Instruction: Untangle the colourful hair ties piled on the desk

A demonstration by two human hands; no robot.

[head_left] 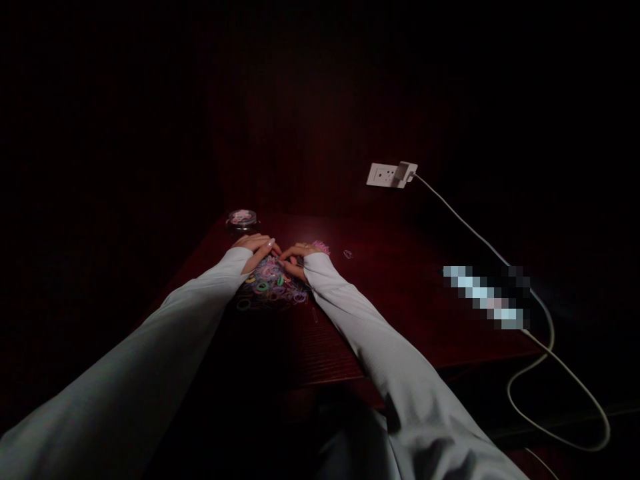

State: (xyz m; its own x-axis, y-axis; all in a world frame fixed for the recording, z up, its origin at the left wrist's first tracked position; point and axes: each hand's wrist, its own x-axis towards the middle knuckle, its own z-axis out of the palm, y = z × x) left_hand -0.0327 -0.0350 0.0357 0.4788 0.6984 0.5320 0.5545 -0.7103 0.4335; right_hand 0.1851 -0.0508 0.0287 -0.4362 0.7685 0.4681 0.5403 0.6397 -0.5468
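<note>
A pile of small coloured bands [273, 280] lies on the dark red table [395, 293], between my forearms. At the pile's upper left edge is my left hand [259, 247], its fingers bent over the bands. My right hand [295, 259] touches the pile's right side, with thumb and forefinger close together. The fingertips of both hands nearly meet; anything between them is too small to make out. A smaller heap of pink bands [321, 247] sits just behind my right hand, and a loose pink band [348, 254] lies to its right.
A round clear container [242, 219] with pink contents stands at the back left. On the wall is a white socket [384, 175] with a charger plugged in. Its white cable [463, 220] runs to a blurred-out object [483, 297] on the right and loops over the table edge.
</note>
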